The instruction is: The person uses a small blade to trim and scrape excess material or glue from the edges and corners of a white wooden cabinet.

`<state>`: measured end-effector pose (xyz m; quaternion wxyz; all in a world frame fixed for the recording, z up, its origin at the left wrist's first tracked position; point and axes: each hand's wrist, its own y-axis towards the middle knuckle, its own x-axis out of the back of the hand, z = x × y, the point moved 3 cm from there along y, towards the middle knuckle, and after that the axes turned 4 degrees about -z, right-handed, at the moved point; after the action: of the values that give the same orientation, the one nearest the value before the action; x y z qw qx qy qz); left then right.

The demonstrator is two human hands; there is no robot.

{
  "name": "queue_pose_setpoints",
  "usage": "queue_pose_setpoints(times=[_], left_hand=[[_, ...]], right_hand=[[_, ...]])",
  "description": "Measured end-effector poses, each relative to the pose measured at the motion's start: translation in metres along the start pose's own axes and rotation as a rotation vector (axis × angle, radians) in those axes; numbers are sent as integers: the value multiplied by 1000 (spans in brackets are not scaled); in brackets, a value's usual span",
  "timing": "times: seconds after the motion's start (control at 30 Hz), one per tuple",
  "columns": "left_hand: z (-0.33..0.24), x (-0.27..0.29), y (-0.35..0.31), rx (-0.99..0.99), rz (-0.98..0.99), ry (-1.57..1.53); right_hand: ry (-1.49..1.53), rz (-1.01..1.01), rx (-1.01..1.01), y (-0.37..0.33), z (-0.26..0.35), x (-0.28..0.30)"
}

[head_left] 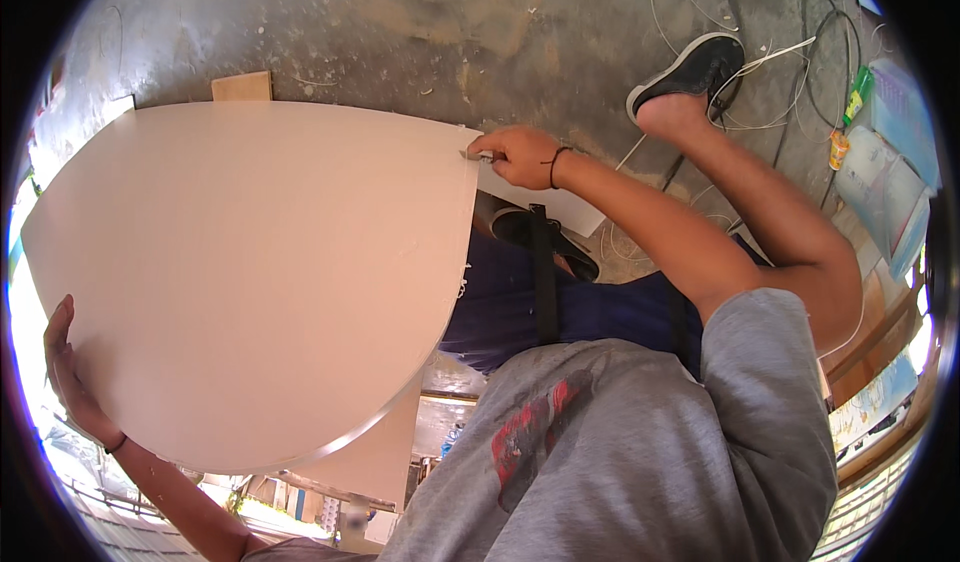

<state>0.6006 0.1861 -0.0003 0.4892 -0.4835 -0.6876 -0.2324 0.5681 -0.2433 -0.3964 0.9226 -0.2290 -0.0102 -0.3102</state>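
A large white board (250, 262) with curved edges fills the left half of the view, partly over my lap. At its upper right corner my right hand (520, 157) is closed around a small silvery utility knife (484, 156), its blade at the board's edge. Most of the knife's handle is hidden in my fingers. My left hand (78, 387) rests against the board's left edge, fingers stretched out along it. Little shavings (462, 284) cling to the right edge of the board.
A wooden piece (242, 87) sticks out behind the board on the grey concrete floor (430, 32). White offcut sheet (570, 207) lies under my right forearm. Cables (790, 57) trail near my shoe (690, 72). Plastic containers (885, 187) and a green bottle (858, 96) stand at the right.
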Motion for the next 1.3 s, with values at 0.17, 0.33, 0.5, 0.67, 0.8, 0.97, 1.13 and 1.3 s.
queue_pose_setpoints(times=[0.17, 0.33, 0.5, 0.67, 0.8, 0.97, 1.13, 1.3], left_hand=[[-10, -9, -10, -8, 1, 34], [1, 2, -4, -95, 36, 63], [-8, -11, -9, 128, -42, -106], [-1, 4, -1, -77, 43, 48], [-4, -12, -8, 155, -90, -107], [5, 4, 0, -16, -6, 62], [11, 6, -4, 19, 16, -49], [15, 20, 6, -247, 52, 286]], right_hand=[[82, -74, 203, -24, 47, 0], [116, 63, -130, -9, 7, 2], [207, 20, 94, -23, 45, -3], [51, 142, -142, -6, 20, 10], [130, 1, 170, -27, 52, -3], [65, -43, 205, -19, 47, 10], [72, 63, 120, -34, 97, 15], [115, -58, 152, -29, 60, 2]])
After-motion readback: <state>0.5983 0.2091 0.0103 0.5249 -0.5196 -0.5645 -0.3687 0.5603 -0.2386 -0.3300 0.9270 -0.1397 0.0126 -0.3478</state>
